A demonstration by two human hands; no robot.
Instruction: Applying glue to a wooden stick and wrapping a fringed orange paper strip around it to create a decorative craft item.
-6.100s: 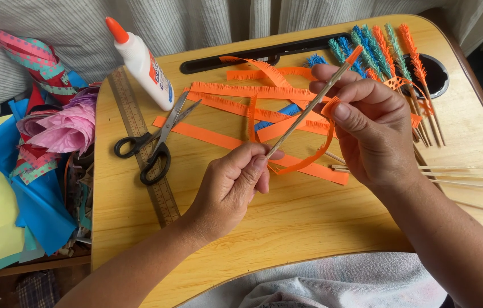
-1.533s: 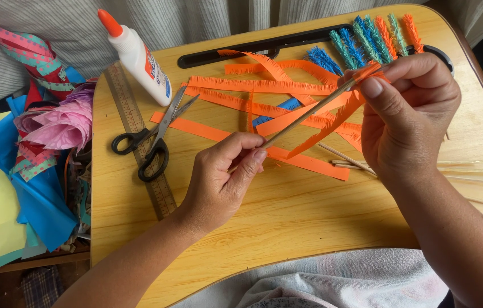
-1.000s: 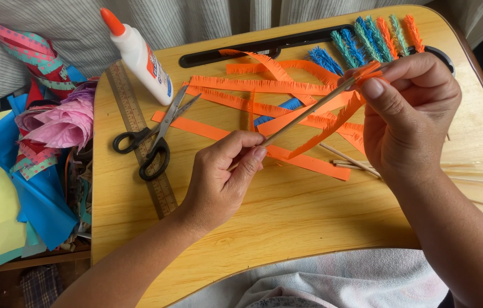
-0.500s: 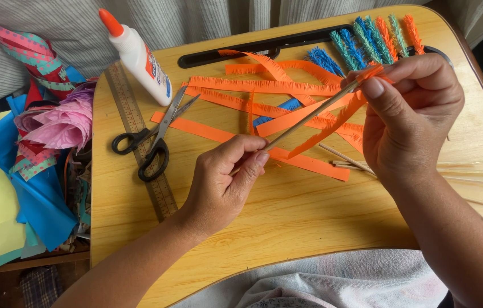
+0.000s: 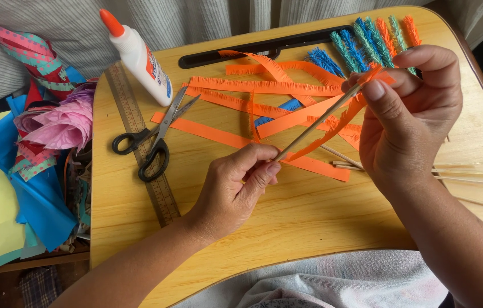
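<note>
My left hand (image 5: 236,185) pinches the lower end of a thin wooden stick (image 5: 315,125) between thumb and fingers. The stick slants up to the right. At its upper end my right hand (image 5: 410,114) presses an orange fringed paper strip (image 5: 333,130) against the tip with thumb and forefinger. The strip hangs down along the stick. Both hands hover above a wooden lap tray (image 5: 287,228).
Several orange fringed strips (image 5: 264,86) lie on the tray. Black scissors (image 5: 153,140) rest on a ruler (image 5: 141,142) beside a white glue bottle (image 5: 139,57). Finished fringed sticks (image 5: 367,43) lie at top right, bare sticks (image 5: 469,174) at right. Coloured paper (image 5: 30,171) is piled at left.
Over six seconds my right hand moved up and right along the stick, and the loose orange loop has tightened against it. In the last second both hands barely moved.
</note>
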